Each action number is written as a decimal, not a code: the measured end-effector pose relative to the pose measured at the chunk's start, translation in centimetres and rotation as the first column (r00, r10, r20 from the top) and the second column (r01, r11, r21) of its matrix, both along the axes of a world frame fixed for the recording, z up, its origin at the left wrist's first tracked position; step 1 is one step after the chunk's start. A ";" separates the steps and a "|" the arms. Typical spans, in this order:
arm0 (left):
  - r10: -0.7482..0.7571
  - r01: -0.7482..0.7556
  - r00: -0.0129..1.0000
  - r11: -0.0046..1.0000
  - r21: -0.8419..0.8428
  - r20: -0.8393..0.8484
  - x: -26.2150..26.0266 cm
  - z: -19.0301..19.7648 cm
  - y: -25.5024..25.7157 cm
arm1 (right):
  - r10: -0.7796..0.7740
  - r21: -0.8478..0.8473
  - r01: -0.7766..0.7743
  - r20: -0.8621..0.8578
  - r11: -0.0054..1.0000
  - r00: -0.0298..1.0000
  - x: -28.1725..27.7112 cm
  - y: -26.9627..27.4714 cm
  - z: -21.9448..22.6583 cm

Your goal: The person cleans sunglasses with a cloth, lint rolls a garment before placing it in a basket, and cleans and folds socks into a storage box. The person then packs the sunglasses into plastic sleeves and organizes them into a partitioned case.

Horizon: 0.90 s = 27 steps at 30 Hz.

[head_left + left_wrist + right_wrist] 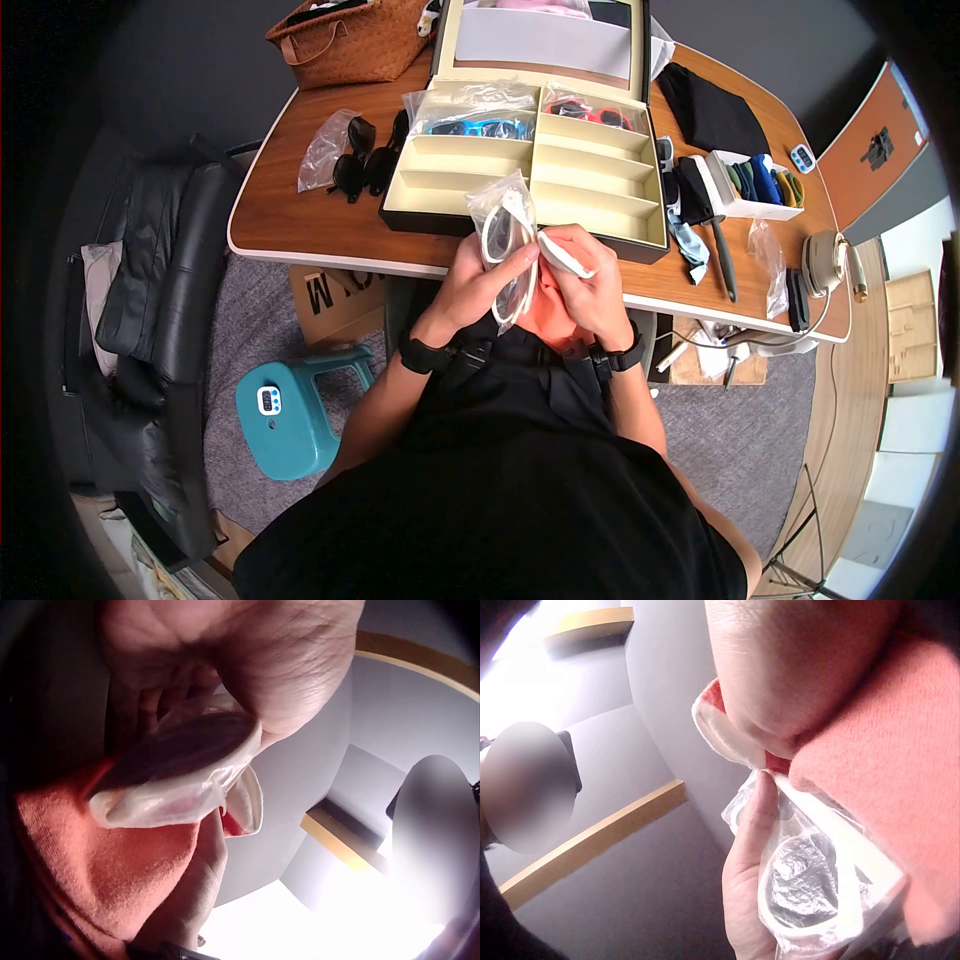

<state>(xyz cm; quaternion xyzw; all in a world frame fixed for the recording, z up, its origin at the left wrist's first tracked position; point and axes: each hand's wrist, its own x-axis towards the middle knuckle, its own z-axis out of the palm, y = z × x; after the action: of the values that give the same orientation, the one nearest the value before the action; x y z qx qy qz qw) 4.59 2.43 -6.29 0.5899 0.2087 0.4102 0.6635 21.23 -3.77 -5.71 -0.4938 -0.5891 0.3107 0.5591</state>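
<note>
My left hand (470, 285) grips white-framed sunglasses (492, 240) inside a clear plastic bag, standing on end at the front of the display case. In the right wrist view the thumb lies along the bagged sunglasses (802, 900). My right hand (597, 290) holds a coral-coloured cloth (548, 312) with a white end (565, 256) sticking out above the fingers. The cloth hangs below the hands and lies close behind the sunglasses (180, 784) in the left wrist view. Ahead is the open display case (600, 222), with blue sunglasses (480, 128) and red sunglasses (590, 113) in its far compartments.
Black sunglasses (350, 170) and a plastic bag (325, 150) lie left of the case. To the right are a white box (765, 208) of rolled fabrics, a dark-handled tool (724, 262) and black cloth (712, 108). A teal stool (290, 430) stands on the floor.
</note>
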 end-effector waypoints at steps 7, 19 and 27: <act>0.018 -0.018 1.000 1.000 0.005 0.008 0.1 0.1 -0.1 | 0.017 -0.033 -0.017 -0.007 0.999 1.000 0.0 -0.1 -0.2; -0.002 0.002 1.000 1.000 -0.012 -0.004 0.0 -0.1 0.1 | 0.034 -0.057 -0.038 -0.054 0.998 0.998 -0.1 -0.1 0.1; -0.008 0.008 1.000 1.000 -0.008 -0.016 -0.1 0.0 0.1 | 0.044 -0.054 -0.048 -0.079 0.997 0.996 -0.1 -0.1 -0.1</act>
<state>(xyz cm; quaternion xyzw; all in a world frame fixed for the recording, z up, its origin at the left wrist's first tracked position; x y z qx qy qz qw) 4.47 2.51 -6.32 0.5913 0.2134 0.4017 0.6659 21.10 -3.86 -5.83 -0.4832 -0.5693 0.3587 0.5602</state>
